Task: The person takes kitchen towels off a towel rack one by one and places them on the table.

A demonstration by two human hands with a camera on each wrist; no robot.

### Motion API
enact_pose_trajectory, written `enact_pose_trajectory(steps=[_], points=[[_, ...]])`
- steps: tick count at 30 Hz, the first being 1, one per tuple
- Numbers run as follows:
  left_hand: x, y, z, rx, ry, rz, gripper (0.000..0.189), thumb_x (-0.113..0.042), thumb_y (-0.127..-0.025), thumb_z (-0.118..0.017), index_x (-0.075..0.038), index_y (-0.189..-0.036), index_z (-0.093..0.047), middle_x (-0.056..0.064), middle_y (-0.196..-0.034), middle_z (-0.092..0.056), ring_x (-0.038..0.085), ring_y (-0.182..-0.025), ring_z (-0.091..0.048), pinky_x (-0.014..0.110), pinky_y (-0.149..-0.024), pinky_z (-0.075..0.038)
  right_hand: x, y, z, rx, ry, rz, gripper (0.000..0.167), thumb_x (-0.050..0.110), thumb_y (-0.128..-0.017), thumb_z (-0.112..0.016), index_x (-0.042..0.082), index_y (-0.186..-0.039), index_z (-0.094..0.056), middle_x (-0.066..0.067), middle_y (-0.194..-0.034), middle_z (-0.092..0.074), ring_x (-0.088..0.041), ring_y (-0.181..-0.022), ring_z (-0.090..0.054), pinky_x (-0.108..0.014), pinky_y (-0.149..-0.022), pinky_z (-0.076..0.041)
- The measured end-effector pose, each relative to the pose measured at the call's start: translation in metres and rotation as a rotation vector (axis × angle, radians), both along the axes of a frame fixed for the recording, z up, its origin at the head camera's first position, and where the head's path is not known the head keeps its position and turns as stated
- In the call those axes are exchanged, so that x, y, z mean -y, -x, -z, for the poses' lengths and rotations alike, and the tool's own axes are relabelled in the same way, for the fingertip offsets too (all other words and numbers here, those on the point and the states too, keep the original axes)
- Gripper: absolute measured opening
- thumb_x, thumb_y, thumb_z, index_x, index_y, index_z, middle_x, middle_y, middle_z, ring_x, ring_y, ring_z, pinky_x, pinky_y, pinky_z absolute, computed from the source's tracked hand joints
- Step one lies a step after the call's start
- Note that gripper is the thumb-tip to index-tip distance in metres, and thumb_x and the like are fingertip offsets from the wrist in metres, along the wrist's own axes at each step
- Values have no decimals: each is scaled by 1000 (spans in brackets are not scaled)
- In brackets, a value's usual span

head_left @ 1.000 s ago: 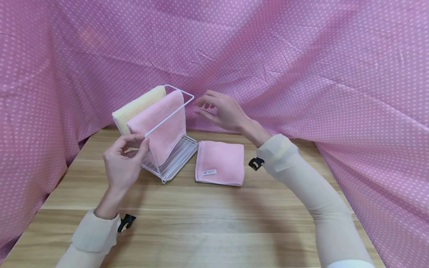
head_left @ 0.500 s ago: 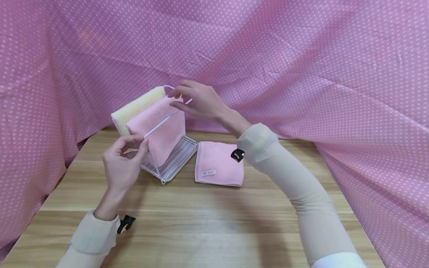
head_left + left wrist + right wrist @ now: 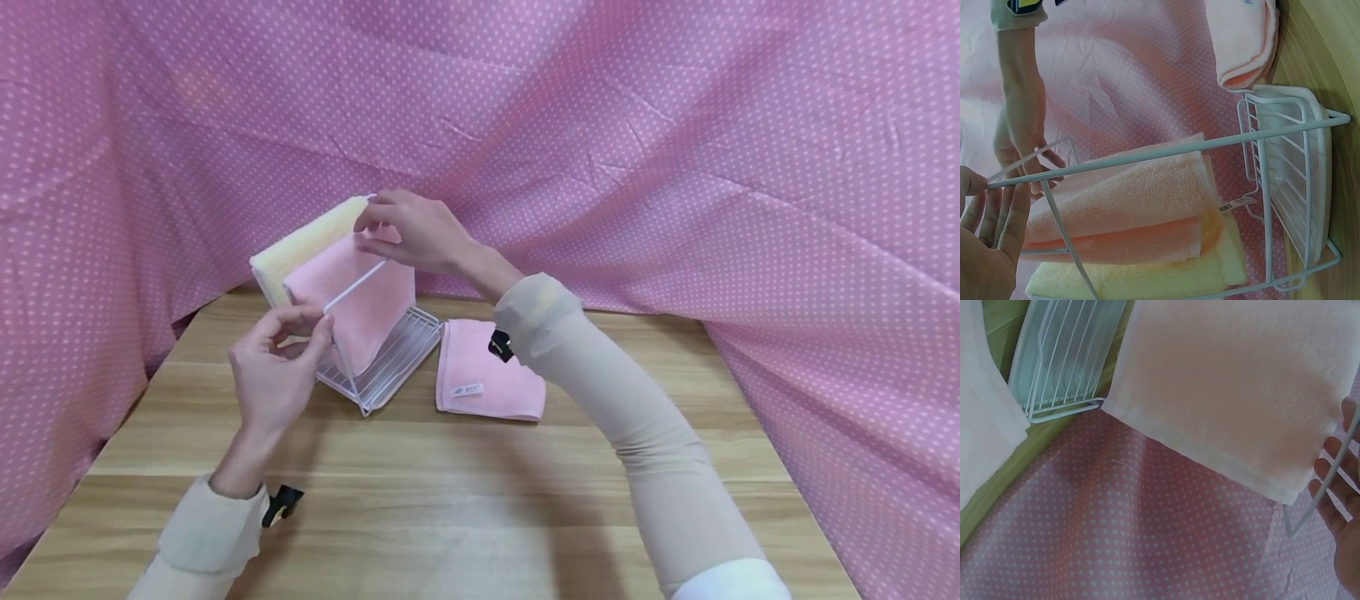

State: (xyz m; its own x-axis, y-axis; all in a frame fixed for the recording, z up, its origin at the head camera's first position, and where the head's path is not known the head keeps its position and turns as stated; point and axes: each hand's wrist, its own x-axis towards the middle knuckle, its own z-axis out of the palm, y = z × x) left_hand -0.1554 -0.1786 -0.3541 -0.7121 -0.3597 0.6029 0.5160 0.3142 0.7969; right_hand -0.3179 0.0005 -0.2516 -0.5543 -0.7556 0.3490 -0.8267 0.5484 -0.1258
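Note:
A white wire rack (image 3: 348,296) stands on the table at the left, its drip tray (image 3: 1063,353) below. My left hand (image 3: 273,362) pinches the rack's near top corner between thumb and fingers; the left wrist view shows this hand (image 3: 994,234) at the bar's end. Over the rack hangs a folded pink towel (image 3: 378,308), and behind it a yellow towel (image 3: 311,237). My right hand (image 3: 416,229) is over the right end of the pink towel's top, fingers loosely bent and apart from the thumb. In the right wrist view its fingers (image 3: 1332,478) reach beside the towel's edge; contact is unclear.
Another folded pink towel (image 3: 480,392) with a small white label lies flat on the wooden table (image 3: 420,508), right of the rack. A pink dotted cloth (image 3: 600,125) hangs behind and at both sides. The right forearm partly covers the flat towel.
My right hand has moved left, from beside the rack's right end to above the hanging pink towel. My left hand has stayed on the rack's corner.

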Motion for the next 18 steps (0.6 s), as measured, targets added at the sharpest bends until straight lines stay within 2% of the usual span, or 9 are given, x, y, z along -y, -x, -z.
enact_pose_trajectory(steps=[6,12,18], points=[[-1,0,1,-6,-7,2,16,2,-89,-78,11,-102,-75,-17,-88,-74,-8,-76,-70,8,-68,-62,4,4,0,-9,-17,-7,32,48,-101,-70,26,-122,-77,4,-121,-69,-12,-115,-64,-28,-94,-60],[-1,1,2,-6,-13,5,14,4,-89,-77,10,-102,-76,-20,-86,-72,-8,-75,-70,6,-66,-61,10,7,-3,-17,-31,-44,37,51,-98,-72,23,-121,-78,1,-118,-70,-16,-112,-63,-31,-97,-57],[-1,3,3,-12,-20,-1,13,5,-88,-77,11,-100,-76,-22,-85,-72,-8,-74,-70,6,-65,-61,17,10,-6,57,-99,-6,41,55,-96,-73,26,-124,-76,6,-123,-69,-13,-118,-62,-28,-103,-54]])
